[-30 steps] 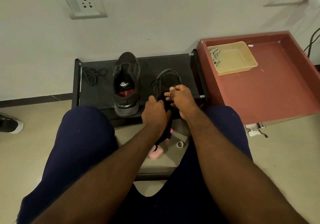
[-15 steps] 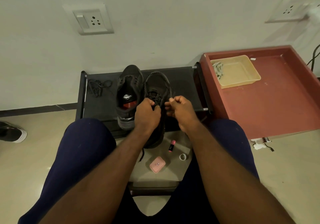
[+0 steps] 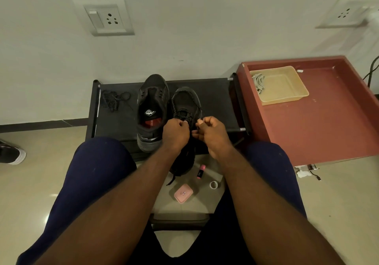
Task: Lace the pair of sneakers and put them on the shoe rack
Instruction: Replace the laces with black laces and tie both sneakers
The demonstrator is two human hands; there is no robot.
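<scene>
Two black sneakers are on the low black shoe rack (image 3: 215, 100). The left sneaker (image 3: 152, 109) stands there unlaced, its insole showing. The right sneaker (image 3: 185, 109) has its toe on the rack and its heel hanging over the front edge toward me. My left hand (image 3: 175, 134) pinches a black lace at that shoe's eyelets. My right hand (image 3: 212, 133) pinches the other lace end just to the right. A lace tail (image 3: 171, 179) dangles below the heel. A loose black lace (image 3: 114, 99) lies bunched on the rack's left end.
A red tray table (image 3: 328, 121) stands right of the rack, holding a yellow basket (image 3: 281, 86) with grey laces. On the floor between my knees lie a pink case (image 3: 183, 193), a pink tube (image 3: 201, 171) and a white ring (image 3: 214, 184). Another shoe (image 3: 11, 153) sits far left.
The right sneaker went from held up on its side to lying beside the left one, toe forward. Both hands moved apart slightly, each now pulling a lace end.
</scene>
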